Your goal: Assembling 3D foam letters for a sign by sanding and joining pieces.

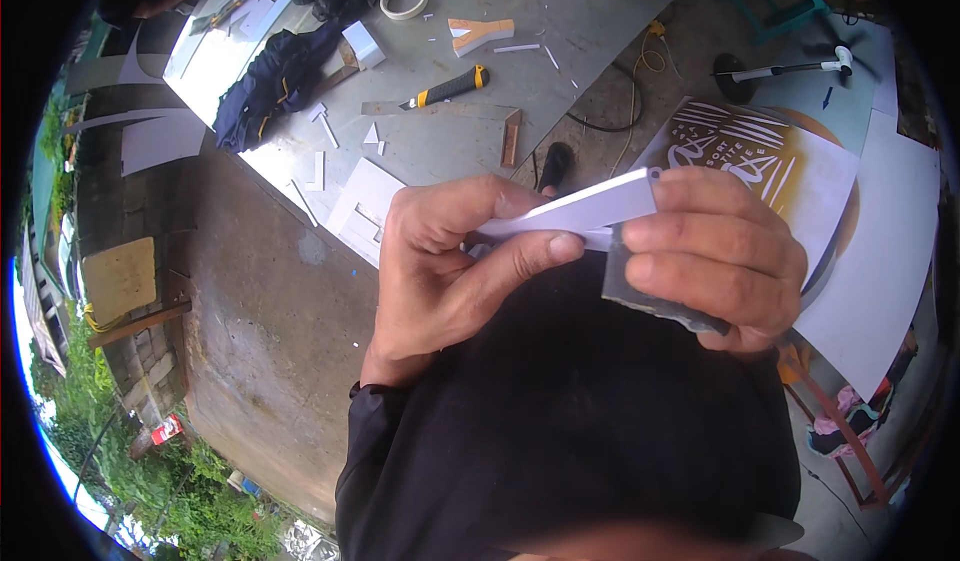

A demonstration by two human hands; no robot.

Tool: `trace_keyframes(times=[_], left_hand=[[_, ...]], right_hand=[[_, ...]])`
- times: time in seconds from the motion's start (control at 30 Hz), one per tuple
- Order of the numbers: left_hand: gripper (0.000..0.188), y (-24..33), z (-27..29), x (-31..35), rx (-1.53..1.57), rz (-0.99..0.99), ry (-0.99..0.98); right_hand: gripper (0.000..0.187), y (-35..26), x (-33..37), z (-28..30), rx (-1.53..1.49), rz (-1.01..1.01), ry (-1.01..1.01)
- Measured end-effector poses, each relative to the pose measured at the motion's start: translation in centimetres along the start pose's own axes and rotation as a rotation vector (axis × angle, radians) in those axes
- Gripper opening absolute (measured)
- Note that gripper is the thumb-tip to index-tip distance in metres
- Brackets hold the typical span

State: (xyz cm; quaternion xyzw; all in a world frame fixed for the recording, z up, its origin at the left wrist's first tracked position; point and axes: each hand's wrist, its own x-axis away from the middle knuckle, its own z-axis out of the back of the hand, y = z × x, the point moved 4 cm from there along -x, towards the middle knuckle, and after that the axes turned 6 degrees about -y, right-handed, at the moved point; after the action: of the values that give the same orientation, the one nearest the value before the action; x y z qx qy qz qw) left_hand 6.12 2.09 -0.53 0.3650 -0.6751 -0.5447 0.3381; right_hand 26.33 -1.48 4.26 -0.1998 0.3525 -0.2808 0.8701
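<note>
Two hands meet in front of the black shirt [580, 391], and I watch the narrow gap between them. The left hand [450, 261] is clamped on one end of a white strip [600, 204], thumb below, bent forefinger above. From that grip the strip's long axis runs rightward and slightly away from the body, straight to the right hand [720, 246]. I judge this line to matter most: the left hand anchors one end, while the right hand is nearer the free end, its uppermost fingertip touching it.

The right hand has its fingers closed on a dark sheet [650, 286], probably sandpaper, hanging on the body side of the strip; I cannot tell how firmly the two press together. Its fingers point left, knuckles up, and its thumb is mostly hidden. The left wrist rises from below with the palm turned inward.

Farther out, beyond the left hand, I see a white panel [365, 206] with a cut-out, then a yellow-and-black knife [450, 88] on the metal table [600, 31].
</note>
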Motion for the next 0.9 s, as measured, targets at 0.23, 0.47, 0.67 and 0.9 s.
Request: trace_keyframes(times=[0.23, 0.47, 0.67, 0.9], left_hand=[[0.014, 0.2, 0.0, -0.1, -0.044, -0.025, -0.027], [0.014, 0.1, -0.1, -0.2, -0.074, -0.057, -0.036], [0.013, 0.3, -0.1, 0.0, -0.108, -0.073, -0.058], [0.013, 0.2, -0.2, 0.2, -0.071, -0.081, -0.016]], right_hand=[[0.035, -0.3, -0.1, 0.0, -0.036, -0.053, 0.045], [0.032, -0.3, -0.2, 0.5, -0.114, -0.077, 0.003], [0.028, -0.1, -0.3, 0.3, -0.185, -0.056, -0.024], [0.041, 0.1, 0.3, 0.4, -0.199, -0.038, 0.011]])
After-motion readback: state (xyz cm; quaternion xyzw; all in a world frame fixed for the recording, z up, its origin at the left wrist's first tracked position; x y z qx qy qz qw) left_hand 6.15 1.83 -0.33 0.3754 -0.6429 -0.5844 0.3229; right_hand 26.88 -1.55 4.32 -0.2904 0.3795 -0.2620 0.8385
